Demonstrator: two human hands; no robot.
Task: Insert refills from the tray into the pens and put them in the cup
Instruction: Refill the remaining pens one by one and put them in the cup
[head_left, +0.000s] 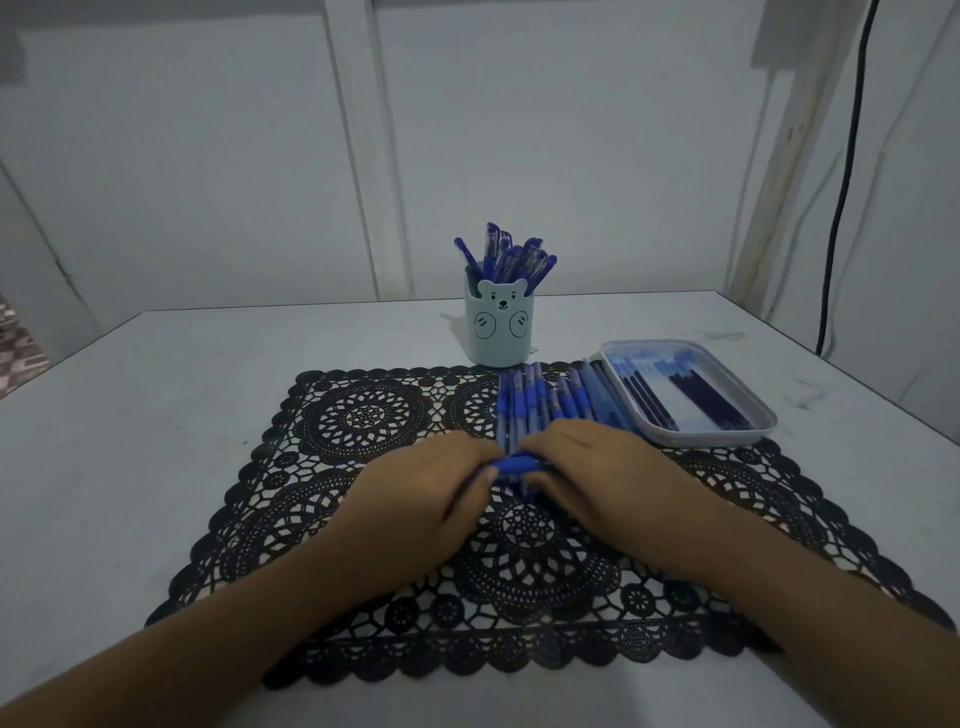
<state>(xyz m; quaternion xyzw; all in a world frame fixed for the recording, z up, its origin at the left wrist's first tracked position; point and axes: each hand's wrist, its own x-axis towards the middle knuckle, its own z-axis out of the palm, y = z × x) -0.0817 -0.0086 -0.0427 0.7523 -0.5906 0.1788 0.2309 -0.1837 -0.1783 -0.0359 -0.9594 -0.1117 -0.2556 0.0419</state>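
Observation:
A blue pen (514, 462) lies crosswise between my two hands, just above the black lace mat (363, 415). My left hand (426, 499) grips its left end and my right hand (587, 467) grips its right end; most of the pen is hidden by my fingers. Behind my hands a row of blue pens (545, 400) lies on the mat. A pale bear-face cup (500, 328) stands farther back with several blue pens (511, 254) upright in it. To the right sits a light tray (748, 431) holding dark refills (701, 397).
A pale table (156, 415) carries everything, its back edge just behind the cup. A white wall rises behind it, and a black cable (841, 182) hangs at the far right. A patterned floor shows past the table's left edge.

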